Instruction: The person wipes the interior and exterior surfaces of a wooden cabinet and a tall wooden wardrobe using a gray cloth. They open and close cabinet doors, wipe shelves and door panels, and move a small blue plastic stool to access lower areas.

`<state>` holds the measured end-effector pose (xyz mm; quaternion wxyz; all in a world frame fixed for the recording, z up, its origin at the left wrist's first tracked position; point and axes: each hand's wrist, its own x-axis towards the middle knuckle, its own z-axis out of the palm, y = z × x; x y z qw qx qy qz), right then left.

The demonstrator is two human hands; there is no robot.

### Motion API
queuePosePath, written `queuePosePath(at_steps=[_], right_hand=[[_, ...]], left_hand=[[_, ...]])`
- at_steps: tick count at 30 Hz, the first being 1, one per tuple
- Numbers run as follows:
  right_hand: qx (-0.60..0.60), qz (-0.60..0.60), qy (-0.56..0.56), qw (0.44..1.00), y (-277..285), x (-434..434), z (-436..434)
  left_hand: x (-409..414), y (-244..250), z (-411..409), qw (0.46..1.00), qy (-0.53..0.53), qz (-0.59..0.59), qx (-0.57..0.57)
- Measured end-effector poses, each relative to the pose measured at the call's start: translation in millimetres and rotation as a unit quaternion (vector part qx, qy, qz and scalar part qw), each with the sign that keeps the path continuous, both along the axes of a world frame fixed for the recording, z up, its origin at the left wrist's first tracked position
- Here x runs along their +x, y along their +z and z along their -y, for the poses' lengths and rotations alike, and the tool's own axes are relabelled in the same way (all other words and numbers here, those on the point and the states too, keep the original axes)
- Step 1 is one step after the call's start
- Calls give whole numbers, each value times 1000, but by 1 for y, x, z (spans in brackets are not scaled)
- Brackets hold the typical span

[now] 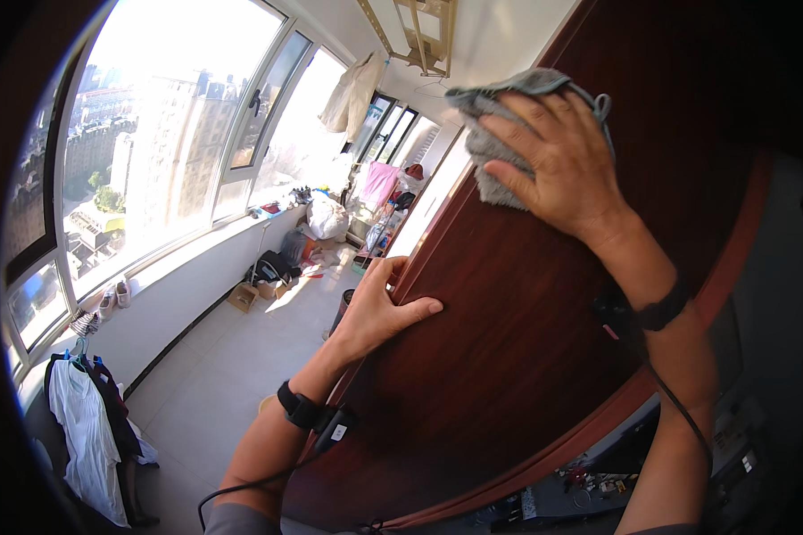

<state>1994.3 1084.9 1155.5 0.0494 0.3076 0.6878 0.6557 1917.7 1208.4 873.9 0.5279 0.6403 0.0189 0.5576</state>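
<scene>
A large dark red-brown wooden panel, seemingly a door (495,314), slants across the right half of the view. My left hand (381,311) grips its left edge, thumb on the near face and fingers curled round the far side. Higher up, my right hand (555,160) lies spread over a grey fluffy cloth (492,184) with a hanging loop, pressed flat on the upper part of the panel. Both wrists wear black straps with cables.
Big windows (167,134) line the left side above a sill holding shoes (114,294). Clothes on hangers (87,428) are at lower left. Bags (326,217) and a cardboard box (243,297) stand along the wall. A drying rack (421,33) hangs overhead.
</scene>
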Motion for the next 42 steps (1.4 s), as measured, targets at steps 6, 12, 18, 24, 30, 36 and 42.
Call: queuePosePath(at_steps=[6, 12, 18, 24, 30, 36, 42], right_hand=[[192, -17, -23, 981, 29, 48, 20], [-132, -76, -58, 987, -150, 49, 38], [174, -95, -45, 979, 9, 107, 97], [116, -214, -86, 966, -131, 77, 81], [-55, -126, -97, 986, -215, 99, 103], [320, -187, -100, 923, -75, 188, 201], [267, -339, -160, 888, -273, 177, 209]], left_hand=[[1, 3, 6, 999, -29, 4, -13], [1, -5, -11, 991, -117, -7, 57], [-3, -2, 2, 994, -111, -6, 17], [-9, -6, -7, 997, -74, 6, 28], [-1, -8, -8, 995, -102, 8, -6], [-1, -2, 2, 993, -99, -59, -38], [9, -5, 1, 999, -33, -28, -8]])
